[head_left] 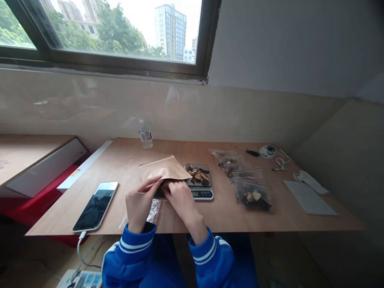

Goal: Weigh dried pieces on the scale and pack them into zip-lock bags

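The left hand (139, 202) pinches the paper bag (165, 168) — keep its mouth wide — while the right hand (180, 198) seemingly reaches inside, grip impossible to tell.

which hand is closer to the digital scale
Right. The right hand is at the opening of the brown paper bag, just left of the digital scale; the left hand pinches the bag's edge, farther left.

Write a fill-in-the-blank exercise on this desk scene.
The left hand and right hand are at the mouth of a flat bag of brown ____.
Dried brown pieces lie on a silver-topped digital weighing ____.
A white cable plugs into the white-edged, rectangular, dark-screened ____.
Missing words: paper; scale; phone.
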{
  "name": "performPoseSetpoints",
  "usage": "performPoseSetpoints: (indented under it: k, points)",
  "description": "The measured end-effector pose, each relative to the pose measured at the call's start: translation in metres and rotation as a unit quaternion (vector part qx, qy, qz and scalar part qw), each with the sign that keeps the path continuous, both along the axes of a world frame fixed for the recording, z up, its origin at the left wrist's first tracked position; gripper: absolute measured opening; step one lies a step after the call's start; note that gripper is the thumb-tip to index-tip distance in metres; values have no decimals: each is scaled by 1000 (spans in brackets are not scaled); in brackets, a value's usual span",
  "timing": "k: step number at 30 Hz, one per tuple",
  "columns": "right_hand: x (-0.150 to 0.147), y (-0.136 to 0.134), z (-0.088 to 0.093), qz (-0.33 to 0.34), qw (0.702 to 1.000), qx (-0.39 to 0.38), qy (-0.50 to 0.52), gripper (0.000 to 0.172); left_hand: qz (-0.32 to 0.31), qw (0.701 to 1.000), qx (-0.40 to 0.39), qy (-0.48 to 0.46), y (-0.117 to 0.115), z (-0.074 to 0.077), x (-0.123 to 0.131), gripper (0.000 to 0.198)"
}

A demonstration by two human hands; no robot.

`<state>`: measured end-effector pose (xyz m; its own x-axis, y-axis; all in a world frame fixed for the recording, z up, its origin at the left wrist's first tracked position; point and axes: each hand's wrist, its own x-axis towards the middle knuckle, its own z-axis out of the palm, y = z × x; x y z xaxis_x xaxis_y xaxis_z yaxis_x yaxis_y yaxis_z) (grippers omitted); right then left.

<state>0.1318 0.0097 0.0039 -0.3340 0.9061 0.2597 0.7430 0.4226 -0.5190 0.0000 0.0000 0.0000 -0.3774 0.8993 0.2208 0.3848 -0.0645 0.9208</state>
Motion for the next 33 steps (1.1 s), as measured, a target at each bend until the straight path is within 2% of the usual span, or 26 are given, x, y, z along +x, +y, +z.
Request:
performPoseSetpoints:
  k: [3,5,8,12,13,15,18,21,22,24,25,27,28,30,33]
  points:
    - [16,-10,8,8,987,21,157,13,2,1000,9,25,5,7,-1,25]
    - [27,-14,12,3,960,7,280,14,2,999,10,45,9,14,-1,26]
    - [46,-15,11,-33,896,-45,440,18,24,995,25,89,22,26,-3,28]
    - [75,-10,-4,-66,784,-107,608,28,29,992,83,92,54,44,-13,35]
    - [82,-9,-7,-70,764,-112,632,29,21,991,96,87,62,47,-15,37]
    - [92,-7,-13,-78,742,-115,656,30,31,986,132,102,73,53,-15,40]
    - [99,-6,-16,-82,734,-121,663,31,105,958,217,158,67,52,-1,41]
    - [96,-6,-19,-77,730,-145,664,34,133,944,258,158,39,35,29,41]
    - [93,-6,-21,-72,730,-156,661,34,107,952,254,136,29,26,41,38]
    - [87,-7,-26,-58,734,-180,652,33,-27,978,200,48,12,6,62,36]
    - [85,-8,-29,-51,737,-193,645,33,-99,984,146,-17,6,-4,71,39]
    - [81,-10,-34,-39,746,-216,629,33,-210,969,57,-119,1,-22,83,39]
    - [79,-12,-36,-38,752,-222,619,34,-243,957,25,-156,1,-29,86,37]
    - [79,-14,-39,-41,766,-231,598,36,-258,946,-2,-197,4,-38,88,33]
    - [82,-14,-43,-60,787,-228,570,36,-249,945,-12,-210,10,-41,83,29]
